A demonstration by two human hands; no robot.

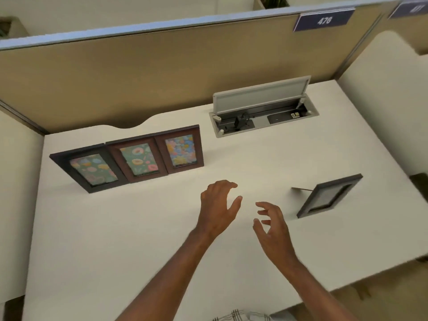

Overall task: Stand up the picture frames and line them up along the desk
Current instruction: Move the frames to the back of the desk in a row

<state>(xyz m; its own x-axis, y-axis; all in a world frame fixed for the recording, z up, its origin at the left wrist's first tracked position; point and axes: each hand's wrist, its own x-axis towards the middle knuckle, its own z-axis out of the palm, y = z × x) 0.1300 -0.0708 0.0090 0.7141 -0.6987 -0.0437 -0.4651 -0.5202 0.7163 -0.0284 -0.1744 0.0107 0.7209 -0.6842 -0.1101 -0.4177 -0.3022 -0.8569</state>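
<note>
Closest in, both hands hover empty over the white desk (139, 228), fingers spread and loose. The left hand (218, 208) floats mid-desk, the right hand (274, 225) sits just beside it, and neither touches anything.

Just right of the right hand, the grey frame (328, 196) stands alone on its easel leg (301, 189), turned at an angle to the row and well apart from it. This looks like the one left to place. That leg pokes out towards the hands, so a reach coming in low could clip it and flip the frame onto its face. A pinch on one corner alone could let the leg fold mid-carry.

Further back on the left, three frames stand edge to edge: the dark frame (89, 169), the doughnut frame (139, 159) and the floral frame (181, 149), all leaning back. Whether they overlap or only touch is hard to tell from this angle. Slide the grey one in too hard against the floral frame and the whole row could go down like dominoes.

Beyond that gapes the open cable hatch (264, 117), right behind the free spot, and a leg set too far back could drop over its rim. Behind everything runs the tan partition (115, 84).
</note>
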